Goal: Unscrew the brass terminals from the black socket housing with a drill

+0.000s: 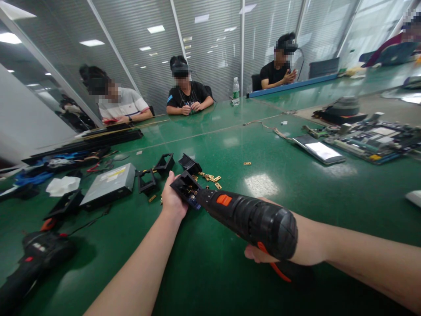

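Observation:
My left hand [173, 198] grips a black plastic housing [186, 188] with metal parts inside it. In my right hand [259, 253] is a black and orange cordless drill [250, 219], its front end pointing into the housing. Whether the tip touches anything inside is hidden by the drill's body. Small brass plates [215, 178] lie scattered just beyond the housing, and a single brass plate [247, 163] sits farther right. Close by on the green table stand more black frames [164, 163], one frame [147, 181] beside my left hand and another black housing [190, 163] behind it.
At left are a silver disc drive [110, 184], crumpled white paper [63, 186] and a second drill [39, 254]. A phone-like device [318, 149] and circuit boards [381, 134] lie at right. Across the green table [210, 140] sit several people, near a water bottle [236, 91].

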A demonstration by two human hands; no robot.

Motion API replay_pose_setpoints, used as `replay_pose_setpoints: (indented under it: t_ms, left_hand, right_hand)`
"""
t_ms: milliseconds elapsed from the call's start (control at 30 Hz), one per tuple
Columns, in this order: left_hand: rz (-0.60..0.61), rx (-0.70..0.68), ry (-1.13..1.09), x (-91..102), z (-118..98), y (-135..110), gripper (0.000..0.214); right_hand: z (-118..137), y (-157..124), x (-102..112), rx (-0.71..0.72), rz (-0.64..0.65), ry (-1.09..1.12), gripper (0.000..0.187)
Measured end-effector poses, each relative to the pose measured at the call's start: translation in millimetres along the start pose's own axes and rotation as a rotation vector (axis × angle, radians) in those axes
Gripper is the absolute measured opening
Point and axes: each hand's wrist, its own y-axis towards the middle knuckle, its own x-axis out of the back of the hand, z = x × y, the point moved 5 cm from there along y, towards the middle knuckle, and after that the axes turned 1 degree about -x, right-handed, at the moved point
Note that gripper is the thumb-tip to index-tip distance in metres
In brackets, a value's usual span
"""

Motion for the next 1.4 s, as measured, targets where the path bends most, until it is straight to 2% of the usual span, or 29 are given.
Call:
replay_pose_setpoints:
  t_ms: [100,333,733,900,1100,1400]
  left_hand:
    - [-0.01,-0.013,0.053,-1.1,-1.1,-1.7,0.038]
    - [0.059,0.03,0.047,-3.7,-0.7,-3.2,0.041]
    - [0.04,0.068,0.007,0.6,1.2,-0.2,0.038]
    - [0.045,0.08,0.02,0.7,2.1,0.9,0.04]
    - [0.033,0.084,0.033,0.1,2.9,0.8,0.039]
    - [0.016,0.073,0.073,-2.0,1.5,-2.2,0.038]
  right_hand:
    - [0.8,-0.1,-0.2,0.003,0.01,0.001,0.022]
    - [-2.0,-1.1,-1.8,-0.056,0.035,-0.006,0.025]
    - [6.3,0.2,0.1,0.011,0.02,0.057,0.019]
    - [5.6,-1.2,-0.6,0.001,0.02,0.086,0.023]
    - [1.8,-3.2,0.6,0.063,-0.014,0.045,0.021]
    - [-0.9,-4.4,0.4,0.048,-0.028,-0.032,0.017]
